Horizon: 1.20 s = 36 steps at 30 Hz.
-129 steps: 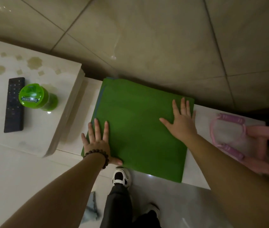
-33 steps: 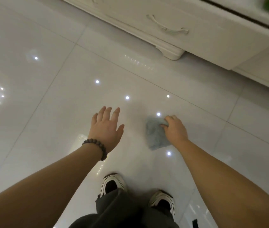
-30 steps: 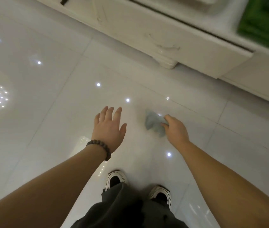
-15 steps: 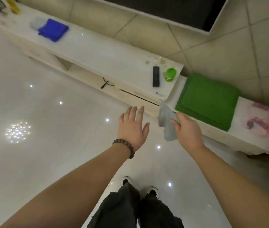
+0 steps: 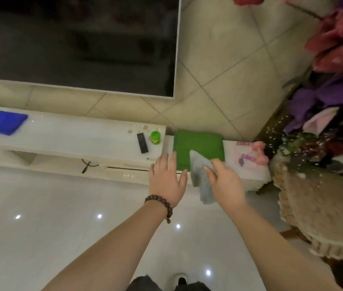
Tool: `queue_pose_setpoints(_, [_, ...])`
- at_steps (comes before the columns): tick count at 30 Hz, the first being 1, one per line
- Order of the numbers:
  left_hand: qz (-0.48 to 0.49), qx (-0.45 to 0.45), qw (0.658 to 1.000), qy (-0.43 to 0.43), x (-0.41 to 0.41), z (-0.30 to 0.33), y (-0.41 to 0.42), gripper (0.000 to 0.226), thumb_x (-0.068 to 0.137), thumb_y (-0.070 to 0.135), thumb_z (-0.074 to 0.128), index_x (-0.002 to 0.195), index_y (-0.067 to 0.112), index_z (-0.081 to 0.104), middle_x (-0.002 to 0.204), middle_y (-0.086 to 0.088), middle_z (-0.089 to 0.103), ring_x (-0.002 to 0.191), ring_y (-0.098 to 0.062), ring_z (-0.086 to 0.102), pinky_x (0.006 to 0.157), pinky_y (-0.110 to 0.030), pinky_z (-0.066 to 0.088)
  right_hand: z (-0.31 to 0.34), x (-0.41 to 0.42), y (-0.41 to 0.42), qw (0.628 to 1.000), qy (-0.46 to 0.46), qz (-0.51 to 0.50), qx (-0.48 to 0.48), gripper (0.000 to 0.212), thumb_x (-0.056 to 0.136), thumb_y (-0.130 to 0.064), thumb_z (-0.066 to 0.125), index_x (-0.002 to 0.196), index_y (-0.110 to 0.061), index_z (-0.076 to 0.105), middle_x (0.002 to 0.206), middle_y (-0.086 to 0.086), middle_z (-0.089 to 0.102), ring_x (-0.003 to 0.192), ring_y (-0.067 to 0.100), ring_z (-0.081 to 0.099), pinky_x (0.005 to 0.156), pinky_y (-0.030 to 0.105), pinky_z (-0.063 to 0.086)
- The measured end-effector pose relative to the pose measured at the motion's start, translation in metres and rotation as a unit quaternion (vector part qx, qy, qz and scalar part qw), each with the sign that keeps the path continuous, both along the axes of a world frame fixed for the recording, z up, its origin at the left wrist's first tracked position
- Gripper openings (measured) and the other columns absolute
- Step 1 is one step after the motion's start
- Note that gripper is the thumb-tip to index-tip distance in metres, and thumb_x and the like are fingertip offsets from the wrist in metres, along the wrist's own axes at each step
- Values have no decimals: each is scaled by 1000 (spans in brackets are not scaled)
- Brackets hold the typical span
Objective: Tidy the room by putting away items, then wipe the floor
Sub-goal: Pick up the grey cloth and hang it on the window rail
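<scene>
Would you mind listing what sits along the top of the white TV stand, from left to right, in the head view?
Blue cloth → remote → green jar → green mat → pink exerciser.

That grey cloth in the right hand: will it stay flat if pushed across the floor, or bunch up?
Likely floppy: the grey cloth droops in folds below the right hand, which pinches only one edge. It probably bunches unless pressed flat under a palm. It looks light, hanging from a fingertip pinch. The glossy floor should let it slide easily.

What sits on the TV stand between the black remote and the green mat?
In the head view, a green lidded jar stands between the remote and mat.
</scene>
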<state>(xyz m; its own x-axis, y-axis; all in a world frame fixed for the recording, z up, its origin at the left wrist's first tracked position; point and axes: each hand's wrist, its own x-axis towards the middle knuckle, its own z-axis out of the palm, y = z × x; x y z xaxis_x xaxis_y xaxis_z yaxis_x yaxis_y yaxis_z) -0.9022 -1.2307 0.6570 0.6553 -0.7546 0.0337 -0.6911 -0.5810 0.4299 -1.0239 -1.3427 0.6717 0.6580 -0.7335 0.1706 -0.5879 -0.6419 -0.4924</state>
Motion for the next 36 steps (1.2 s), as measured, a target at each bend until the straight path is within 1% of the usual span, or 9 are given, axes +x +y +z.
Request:
queue_pose_setpoints(3, [-65, 0, 998, -14, -9, 9, -13, 66, 95, 52, 26, 150, 17, 23, 152, -9, 31, 141, -25, 23, 115, -46, 19, 11, -27, 1, 998, -9, -63, -14, 23, 97, -30, 50, 96, -8, 57, 84, 9, 58, 71, 23, 49, 61, 32, 29])
queue_pose_setpoints(8, [-148, -18, 988, -31, -27, 20, -30, 77, 85, 57, 12, 149, 17, 28, 151, -9, 35, 141, -26, 27, 113, -47, 24, 19, -66, 14, 983, 6, -174, -48, 23, 95, -31, 51, 90, -10, 58, 82, 7, 60, 72, 29, 59, 58, 32, 36])
queue_pose_setpoints(13, [-277, -31, 960, -38, -80, 29, -42, 69, 89, 52, 21, 147, 16, 31, 149, -9, 38, 139, -27, 29, 113, -47, 24, 28, -133, 51, 949, -11, -311, -50, 20, 96, -33, 51, 89, -14, 55, 79, -3, 49, 75, 22, 53, 61, 32, 32])
queue_pose_setpoints(17, [-384, -35, 922, -36, -143, 31, -40, 61, 96, 48, 31, 149, 17, 29, 151, -9, 35, 141, -27, 27, 113, -49, 23, 30, -197, 98, 907, -3, -421, -29, 19, 97, -39, 45, 98, -22, 54, 89, -6, 53, 79, 15, 53, 67, 31, 46])
queue_pose_setpoints(21, [-481, -26, 876, -25, -218, 36, -25, 62, 98, 50, 30, 151, 21, 20, 157, -4, 24, 145, -23, 17, 117, -47, 17, 26, -268, 154, 857, -21, -513, -52, 18, 96, -33, 49, 96, -17, 57, 85, -7, 48, 77, 17, 50, 58, 23, 30])
queue_pose_setpoints(23, [-527, -30, 849, -23, -258, 37, -13, 62, 98, 51, 29, 152, 22, 17, 158, -3, 22, 146, -22, 14, 119, -46, 12, 24, -302, 185, 828, -27, -559, -45, 18, 97, -34, 47, 97, -19, 57, 87, -7, 49, 77, 15, 48, 57, 20, 31])
queue_pose_setpoints(29, [-631, -43, 775, -12, -375, 44, 29, 61, 99, 51, 31, 152, 25, 19, 157, -1, 25, 145, -20, 16, 117, -42, 11, 26, -396, 268, 732, -45, -678, -50, 18, 96, -31, 48, 86, -17, 52, 82, 1, 53, 76, 22, 51, 63, 39, 44])
queue_pose_setpoints(33, [-681, -46, 731, -13, -453, 52, 50, 61, 99, 49, 31, 152, 23, 16, 156, -2, 25, 145, -21, 16, 118, -42, 13, 33, -459, 303, 685, -47, -725, -57, 18, 95, -27, 51, 79, -20, 44, 78, -1, 50, 74, 23, 50, 59, 38, 39])
queue_pose_setpoints(36, [-707, -58, 705, -20, -515, 56, 58, 61, 99, 48, 32, 152, 22, 17, 155, -3, 28, 144, -21, 19, 118, -42, 17, 34, -509, 318, 660, -32, -749, -56, 16, 95, -25, 52, 85, -13, 52, 80, -1, 49, 76, 23, 49, 59, 33, 30])
